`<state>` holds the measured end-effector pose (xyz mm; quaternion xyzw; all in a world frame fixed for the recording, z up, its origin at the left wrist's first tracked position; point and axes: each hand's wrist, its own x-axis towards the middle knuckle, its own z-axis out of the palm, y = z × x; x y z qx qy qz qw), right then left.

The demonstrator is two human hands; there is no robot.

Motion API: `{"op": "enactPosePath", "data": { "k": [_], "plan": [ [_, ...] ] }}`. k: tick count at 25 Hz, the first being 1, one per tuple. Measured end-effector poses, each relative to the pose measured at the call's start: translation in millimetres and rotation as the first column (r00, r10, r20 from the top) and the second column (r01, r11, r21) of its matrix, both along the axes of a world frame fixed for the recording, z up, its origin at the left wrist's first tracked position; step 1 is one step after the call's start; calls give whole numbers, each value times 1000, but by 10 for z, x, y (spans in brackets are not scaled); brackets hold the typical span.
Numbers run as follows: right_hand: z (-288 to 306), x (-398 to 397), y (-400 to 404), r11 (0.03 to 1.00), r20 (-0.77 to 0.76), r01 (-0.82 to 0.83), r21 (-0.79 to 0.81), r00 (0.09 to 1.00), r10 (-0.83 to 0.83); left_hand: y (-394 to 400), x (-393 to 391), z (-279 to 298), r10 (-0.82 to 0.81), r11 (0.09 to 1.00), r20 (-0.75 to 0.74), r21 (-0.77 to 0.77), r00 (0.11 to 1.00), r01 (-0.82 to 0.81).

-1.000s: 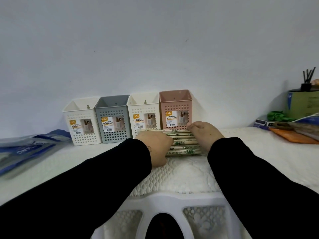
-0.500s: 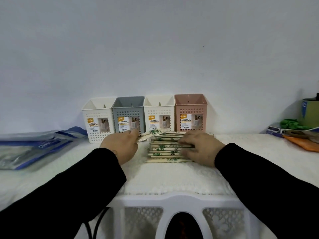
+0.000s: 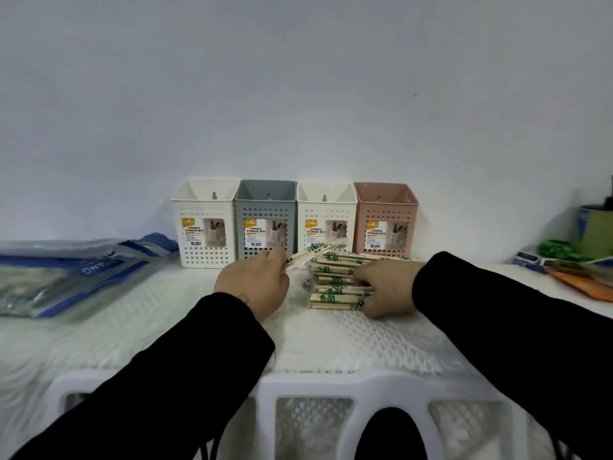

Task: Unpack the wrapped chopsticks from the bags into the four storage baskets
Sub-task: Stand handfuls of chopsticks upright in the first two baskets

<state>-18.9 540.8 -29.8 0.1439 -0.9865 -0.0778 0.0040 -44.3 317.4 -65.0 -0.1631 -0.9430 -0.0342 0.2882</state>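
While you worked at the white textured table cover, the head view showed your left hand pinching one wrapped pair of chopsticks, which slanted up and to the right toward the baskets, its far end in front of the second white basket. Your right hand lay curled over the right end of the stack of wrapped chopsticks, fingers bent around the packets, with the stack resting on the cover just in front of the baskets. Your two hands were apart, the stack between them. Four baskets stood in a row against the wall, side by side: a white basket at the left, a grey basket, the second white one, and a pink basket at the right; no chopsticks showed above their rims. Blue-and-clear bags lay flat at the left of the table, well apart from the stack. At the far right sat a green container and some orange items.
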Motion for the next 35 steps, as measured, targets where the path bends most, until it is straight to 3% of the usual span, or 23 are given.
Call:
{"op": "enactPosePath", "data": {
  "k": [5,7,9,11,13,17,20,26,29,35],
  "plan": [
    [9,-67,-57,998,41,54,45,998,-56,-36,-7,-25,-35,994,0,104,999,35],
    [32,-45,-21,998,43,66,-24,997,-65,-49,-18,-35,-48,990,4,136,999,47],
    [94,2,81,978,4,63,-199,998,-64,-44,-8,-14,-40,986,5,160,999,39],
    [161,47,220,869,-49,61,-491,994,-98,-18,19,38,-22,980,-3,200,1000,22],
    [210,56,409,669,-135,17,-743,975,-175,88,53,109,-58,979,5,198,998,56],
    [264,-3,714,369,-207,-76,-926,921,-330,544,143,166,-282,951,183,-74,942,299],
    [231,7,793,208,-169,-98,-973,918,-357,804,82,158,-249,924,313,-206,916,321],
    [194,30,824,172,-136,-86,-981,943,-304,935,82,253,-130,889,366,-369,921,272],
    [232,29,725,153,-126,-84,-985,949,-290,867,108,313,-75,900,463,-350,883,260],
    [355,84,419,26,-147,-146,-989,945,-292,418,219,279,-103,902,180,-397,978,168]
  ]
}}
